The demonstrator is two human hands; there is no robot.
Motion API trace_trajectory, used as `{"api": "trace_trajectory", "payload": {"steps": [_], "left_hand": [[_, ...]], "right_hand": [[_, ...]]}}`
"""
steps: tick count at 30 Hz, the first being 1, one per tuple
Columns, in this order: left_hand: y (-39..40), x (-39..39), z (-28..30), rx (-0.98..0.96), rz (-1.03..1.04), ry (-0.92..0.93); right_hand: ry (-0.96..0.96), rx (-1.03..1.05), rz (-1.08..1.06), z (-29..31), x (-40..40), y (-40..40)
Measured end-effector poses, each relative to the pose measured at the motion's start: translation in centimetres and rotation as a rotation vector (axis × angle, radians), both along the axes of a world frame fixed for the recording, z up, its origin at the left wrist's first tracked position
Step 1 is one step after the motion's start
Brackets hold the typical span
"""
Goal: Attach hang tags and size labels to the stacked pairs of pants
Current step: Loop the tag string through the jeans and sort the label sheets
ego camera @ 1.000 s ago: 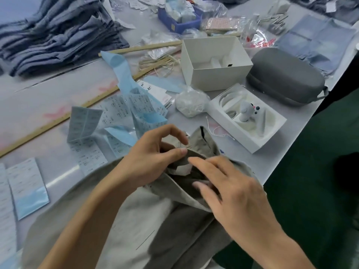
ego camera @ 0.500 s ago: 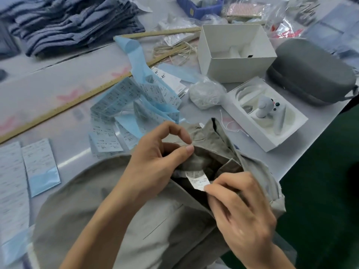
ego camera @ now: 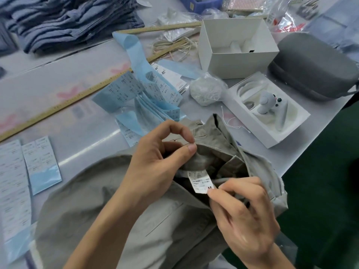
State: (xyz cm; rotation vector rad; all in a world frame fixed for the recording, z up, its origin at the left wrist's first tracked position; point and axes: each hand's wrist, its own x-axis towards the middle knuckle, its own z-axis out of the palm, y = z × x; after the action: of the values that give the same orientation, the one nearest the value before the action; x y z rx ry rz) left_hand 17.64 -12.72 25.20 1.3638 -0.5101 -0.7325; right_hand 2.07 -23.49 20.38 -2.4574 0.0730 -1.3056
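Since before, our right hand (ego camera: 242, 214) had drawn out the flimsy size label (ego camera: 201, 181), pinching its corner; left hand (ego camera: 155, 162) pinched the soft pants (ego camera: 97, 200) waistband.

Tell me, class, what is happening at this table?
A person is working on grey pants lying on the table. The left hand pinches the waistband open while the right hand pinches a white sewn-in label marked M. Blue and white label strips lie beyond, with stacked blue pants behind them.

Garment workshop: stacked pants (ego camera: 73, 20), label strips (ego camera: 147, 90).
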Motion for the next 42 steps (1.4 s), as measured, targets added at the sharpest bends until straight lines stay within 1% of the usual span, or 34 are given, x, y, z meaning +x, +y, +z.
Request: {"api": "trace_trajectory", "payload": {"steps": [4,6,7,8,10,11,12,13,14,16,17,18,19,21,22,23,24,27,29,30,31,32,34,35,37,38,39,40,42], "left_hand": [[0.1,0.1,-0.1,-0.008,-0.016,0.019],[0.1,-0.1,-0.1,0.013,-0.004,-0.019],[0.1,-0.3,-0.1,0.025,0.016,-0.102],[0.1,-0.6,-0.1,0.049,0.055,-0.272],[-0.1,-1.0,-0.1,0.108,0.204,-0.728],[-0.1,-1.3,-0.2,0.097,0.299,-0.912],[0.0,-1.6,-0.4,0.054,0.386,-1.034],[0.1,-1.7,-0.8,0.004,0.463,-1.101],[0.3,-1.8,-1.3,-0.028,0.525,-1.116],[0.8,-1.7,-2.4,-0.009,0.582,-1.045],[1.1,-1.7,-3.1,0.058,0.582,-1.02],[1.4,-1.5,-4.0,0.171,0.565,-1.028],[1.7,-1.4,-5.0,0.306,0.519,-1.061],[2.3,-1.1,-6.8,0.555,0.361,-1.148],[2.4,-0.9,-7.4,0.647,0.286,-1.171],[2.6,-0.8,-7.8,0.697,0.239,-1.161],[2.8,-0.6,-8.0,0.703,0.217,-1.13],[3.2,0.2,-8.2,0.607,0.227,-1.032],[3.5,1.1,-8.3,0.572,0.245,-0.941],[3.6,1.6,-8.4,0.587,0.248,-0.902],[3.9,2.3,-8.5,0.617,0.249,-0.874],[4.1,3.0,-8.7,0.648,0.252,-0.848],[4.9,4.6,-9.4,0.702,0.254,-0.764],[5.5,5.4,-9.9,0.723,0.256,-0.717],[6.5,6.5,-10.9,0.75,0.272,-0.655],[7.1,6.8,-11.4,0.751,0.281,-0.631],[7.5,7.1,-11.8,0.748,0.29,-0.608],[8.0,7.4,-12.1,0.746,0.297,-0.587],[8.9,8.0,-13.0,0.749,0.298,-0.53]], "right_hand": [[-0.007,-0.022,0.0,0.0,0.1,-0.1],[0.013,-0.003,0.014,0.0,0.1,-0.1],[0.024,0.023,0.03,0.1,0.2,-0.2],[0.032,0.059,0.041,0.3,0.2,-0.4],[0.014,0.136,0.017,1.2,0.4,-1.0],[-0.007,0.17,-0.003,1.8,0.5,-1.4],[-0.036,0.197,-0.022,2.5,0.6,-1.7],[-0.063,0.211,-0.032,3.3,0.6,-1.9],[-0.081,0.217,-0.03,3.9,0.6,-1.9],[-0.064,0.225,0.003,5.1,0.5,-1.5],[-0.025,0.214,0.021,5.4,0.6,-1.3],[0.024,0.183,0.029,5.4,0.8,-1.3],[0.078,0.138,0.029,5.3,1.3,-1.5],[0.178,0.077,0.049,4.9,2.8,-2.3],[0.224,0.065,0.081,4.8,3.8,-2.9],[0.265,0.059,0.113,4.7,5.0,-3.3],[0.298,0.064,0.132,4.7,6.3,-3.6],[0.399,0.126,0.134,4.4,10.6,-4.6],[0.526,0.216,0.114,3.7,14.0,-5.9],[0.636,0.263,0.103,3.2,16.0,-6.8],[0.791,0.281,0.084,2.5,18.2,-7.7],[0.976,0.257,0.056,1.6,20.3,-8.6],[1.352,0.107,-0.009,-0.5,24.3,-10.0],[1.511,0.017,-0.02,-1.7,26.1,-10.4],[1.728,-0.08,0.043,-3.9,28.9,-10.1],[1.783,-0.044,0.095,-4.9,29.9,-9.6],[1.803,0.03,0.141,-6.0,30.8,-8.9],[1.787,0.059,0.176,-6.9,31.5,-8.1],[1.718,-0.039,0.239,-8.2,32.9,-6.0]]}}
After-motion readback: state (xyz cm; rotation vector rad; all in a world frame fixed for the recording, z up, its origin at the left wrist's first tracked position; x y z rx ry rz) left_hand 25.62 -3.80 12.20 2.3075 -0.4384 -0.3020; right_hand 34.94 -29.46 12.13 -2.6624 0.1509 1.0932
